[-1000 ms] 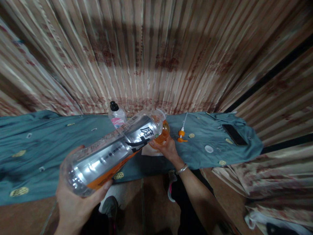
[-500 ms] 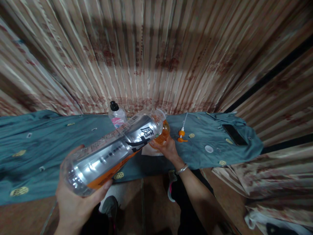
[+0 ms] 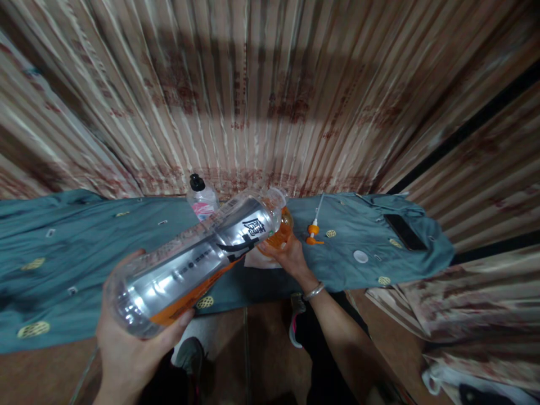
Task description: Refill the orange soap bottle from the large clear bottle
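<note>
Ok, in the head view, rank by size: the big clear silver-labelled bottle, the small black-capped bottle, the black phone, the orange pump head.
1. Big clear silver-labelled bottle, enlarged by nearness to the camera.
2. Small clear black-capped bottle and flat black phone: alike, unranked.
3. Orange plastic pump head.

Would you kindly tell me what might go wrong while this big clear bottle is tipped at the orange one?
The large clear plastic bottle, gripped by the left hand only at its base, may wobble off the small orange container in the right hand.
Any spill would likely wet the teal cloth, perhaps reaching the black phone.
</note>
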Demonstrator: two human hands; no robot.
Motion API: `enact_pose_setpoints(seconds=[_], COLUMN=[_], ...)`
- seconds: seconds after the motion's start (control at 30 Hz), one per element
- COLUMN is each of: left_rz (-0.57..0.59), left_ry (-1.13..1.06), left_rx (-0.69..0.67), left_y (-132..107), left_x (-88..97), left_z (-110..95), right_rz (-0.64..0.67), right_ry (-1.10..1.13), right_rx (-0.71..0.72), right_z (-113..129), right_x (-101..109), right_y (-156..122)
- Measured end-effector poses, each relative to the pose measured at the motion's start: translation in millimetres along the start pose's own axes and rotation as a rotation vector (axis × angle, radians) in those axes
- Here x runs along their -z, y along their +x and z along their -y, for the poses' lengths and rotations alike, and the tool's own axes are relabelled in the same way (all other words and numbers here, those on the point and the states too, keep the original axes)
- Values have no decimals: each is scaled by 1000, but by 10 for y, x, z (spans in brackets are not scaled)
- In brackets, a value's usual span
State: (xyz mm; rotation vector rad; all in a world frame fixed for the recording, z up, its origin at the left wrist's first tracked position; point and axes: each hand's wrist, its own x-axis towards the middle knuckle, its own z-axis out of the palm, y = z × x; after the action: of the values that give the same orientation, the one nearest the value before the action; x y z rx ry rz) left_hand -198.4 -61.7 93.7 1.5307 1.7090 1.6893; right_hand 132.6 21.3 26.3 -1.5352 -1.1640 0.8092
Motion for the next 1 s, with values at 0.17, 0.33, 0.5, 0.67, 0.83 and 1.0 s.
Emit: enact_pose_setpoints(seconds=[0.17, 0.33, 0.5, 0.67, 0.83, 1.0], left_rz=[3, -3, 2, 2, 10, 24], left_ry=[13, 19, -4, 20, 30, 41], left_rx=[-18, -42, -17, -62, -78, -157], left_y=[4, 8, 7, -6, -18, -26], left_x=[-3, -10, -9, -3, 6, 20], left_z=[-20, -10, 9, 45, 55, 35], right_rz=[12, 2, 23, 0, 3, 11], right_ry=[19, 1, 10, -1, -4, -1], right_rx=[27, 26, 41, 32, 41, 28], right_z=[-9, 4, 51, 45, 23, 45], right_x=[-7, 1, 24, 12, 16, 19], right_y=[-4, 1, -9, -12, -12, -15])
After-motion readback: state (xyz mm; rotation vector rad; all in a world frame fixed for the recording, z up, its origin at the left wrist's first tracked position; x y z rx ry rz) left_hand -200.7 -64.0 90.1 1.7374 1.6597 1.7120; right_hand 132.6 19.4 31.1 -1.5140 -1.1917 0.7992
